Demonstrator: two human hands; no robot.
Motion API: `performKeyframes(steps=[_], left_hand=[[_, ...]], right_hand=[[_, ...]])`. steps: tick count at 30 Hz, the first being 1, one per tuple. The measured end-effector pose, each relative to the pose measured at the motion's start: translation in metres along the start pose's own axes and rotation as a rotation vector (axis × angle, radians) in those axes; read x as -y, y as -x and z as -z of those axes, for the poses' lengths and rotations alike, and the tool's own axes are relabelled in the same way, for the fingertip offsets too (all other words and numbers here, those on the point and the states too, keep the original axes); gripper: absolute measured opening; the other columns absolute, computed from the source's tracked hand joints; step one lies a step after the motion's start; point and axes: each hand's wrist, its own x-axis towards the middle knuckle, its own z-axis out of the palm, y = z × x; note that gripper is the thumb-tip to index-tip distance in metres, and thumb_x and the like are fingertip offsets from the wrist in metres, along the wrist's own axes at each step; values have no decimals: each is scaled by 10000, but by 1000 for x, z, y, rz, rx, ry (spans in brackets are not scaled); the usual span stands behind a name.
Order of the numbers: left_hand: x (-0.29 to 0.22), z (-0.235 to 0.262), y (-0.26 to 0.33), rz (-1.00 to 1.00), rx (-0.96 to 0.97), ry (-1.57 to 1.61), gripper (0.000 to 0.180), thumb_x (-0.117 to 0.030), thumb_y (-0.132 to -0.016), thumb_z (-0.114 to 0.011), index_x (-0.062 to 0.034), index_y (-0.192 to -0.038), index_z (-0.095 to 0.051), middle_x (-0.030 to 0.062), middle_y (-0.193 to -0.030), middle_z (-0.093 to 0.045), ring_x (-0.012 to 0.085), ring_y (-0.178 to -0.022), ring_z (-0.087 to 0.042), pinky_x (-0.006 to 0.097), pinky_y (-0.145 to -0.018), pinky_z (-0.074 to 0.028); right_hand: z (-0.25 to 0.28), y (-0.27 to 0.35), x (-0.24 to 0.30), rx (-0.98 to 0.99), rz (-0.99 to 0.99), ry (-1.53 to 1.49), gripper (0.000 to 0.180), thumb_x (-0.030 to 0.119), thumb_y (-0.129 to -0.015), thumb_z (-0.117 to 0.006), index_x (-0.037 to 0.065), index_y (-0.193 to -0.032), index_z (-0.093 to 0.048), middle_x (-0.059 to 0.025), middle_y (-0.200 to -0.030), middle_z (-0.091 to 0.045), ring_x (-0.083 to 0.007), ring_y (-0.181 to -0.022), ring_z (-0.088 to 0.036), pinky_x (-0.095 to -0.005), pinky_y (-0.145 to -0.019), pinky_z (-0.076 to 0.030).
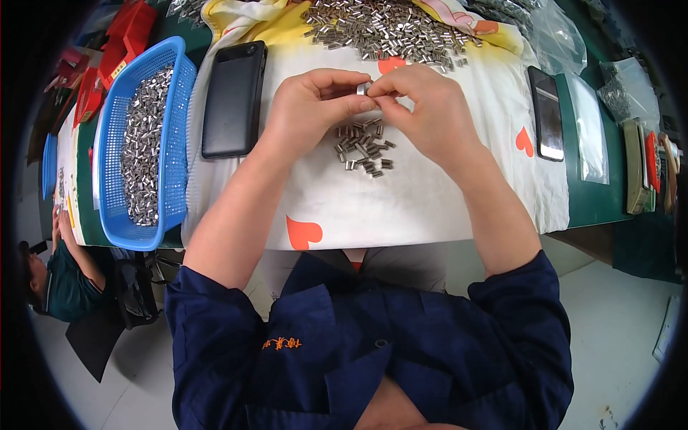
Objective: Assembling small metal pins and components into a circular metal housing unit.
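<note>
My left hand (312,104) grips a small, shiny silver metal piece (363,89) between thumb and fingers. My right hand (430,107) is pinched at the piece's right end; whether it also holds a second part, I cannot tell. The piece is raised above a small loose pile of short grey metal cylinders (362,149) on the white cloth with red hearts (430,208), which covers the green bench (605,197). A larger heap of similar cylinders (380,29) lies beyond both hands; the blue perforated plastic basket (178,136) stands to the left. Step in hand, as I judge it: two-handed fingertip work on one piece. Next move calls for: steady left grip, fine right-hand control.
</note>
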Motion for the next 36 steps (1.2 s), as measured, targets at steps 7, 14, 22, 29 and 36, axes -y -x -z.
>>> performKeyframes(steps=[7, 14, 22, 29, 36], left_hand=[[-3, 0, 3, 65, 65, 6, 273, -19, -724, -663, 38, -979, -585, 75, -863, -632, 99, -781, -595, 203, -710, -479], [1, -2, 1, 37, 115, -49, 245, -34, -718, -675, 2, -952, -615, 38, -830, -635, 71, -777, -585, 186, -698, -464], [0, -1, 1, 40, 100, -47, 249, -21, -728, -661, 15, -966, -601, 40, -818, -630, 78, -774, -587, 194, -706, -468], [2, 4, -2, 58, 74, 179, 279, -14, -737, -647, 25, -1001, -568, 72, -887, -619, 113, -788, -592, 225, -733, -485], [5, 5, -2, 8, 100, 209, 280, -14, -738, -648, 30, -1002, -566, 82, -906, -614, 121, -806, -593, 231, -736, -488]], right_hand=[[11, -3, -4, 161, -275, -275, 133, 94, -715, -606, 30, -832, -611, -83, -769, -625, -197, -678, -595, -286, -635, -463], [28, -5, -47, -11, -319, 326, 107, 83, -726, -549, 52, -800, -620, -103, -762, -607, -268, -733, -565, -367, -656, -447], [19, -1, -43, 110, -135, 455, 83, 66, -709, -559, 43, -750, -628, -110, -769, -592, -275, -764, -548, -361, -706, -440], [21, -7, -9, 124, -313, -233, 66, 56, -701, -570, 16, -745, -597, -75, -721, -596, -187, -707, -577, -286, -650, -454], [8, -3, -1, 111, -218, -315, 68, 44, -687, -587, 30, -753, -594, -70, -701, -591, -185, -687, -577, -275, -624, -454]])
